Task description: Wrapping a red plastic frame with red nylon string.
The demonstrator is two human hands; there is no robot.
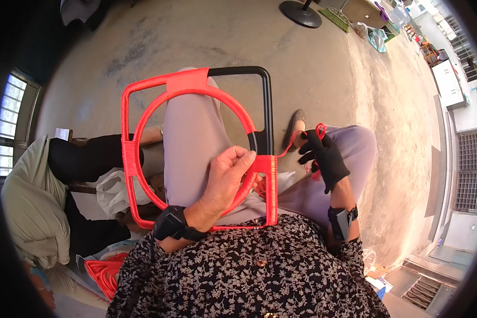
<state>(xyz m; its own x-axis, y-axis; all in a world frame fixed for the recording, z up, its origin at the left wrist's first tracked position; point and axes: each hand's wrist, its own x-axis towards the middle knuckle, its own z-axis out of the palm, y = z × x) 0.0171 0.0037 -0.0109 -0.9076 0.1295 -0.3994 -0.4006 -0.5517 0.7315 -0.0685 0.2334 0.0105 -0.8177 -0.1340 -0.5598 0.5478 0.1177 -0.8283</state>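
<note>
A squarish black frame with a ring inside it (124,114) rests upright over my lap, mostly wrapped in red cord. Bare black tubing shows at its upper right corner and on a short stretch of the ring's right side. My bare left hand (227,172) pinches the ring's right side, beside the wrapped band joining ring and outer frame. From that band a loose red cord (286,152) runs to my right hand (326,159), which wears a black glove. Its fingers are closed on the cord, and a small loop stands above them.
Another person in a pale green top (37,196) sits close on my left. Behind my left arm lies a bundle of red cord (103,273). A white plastic bag (113,191) is nearby. A round black stand base (301,14) and a green broom head (334,19) are farther off.
</note>
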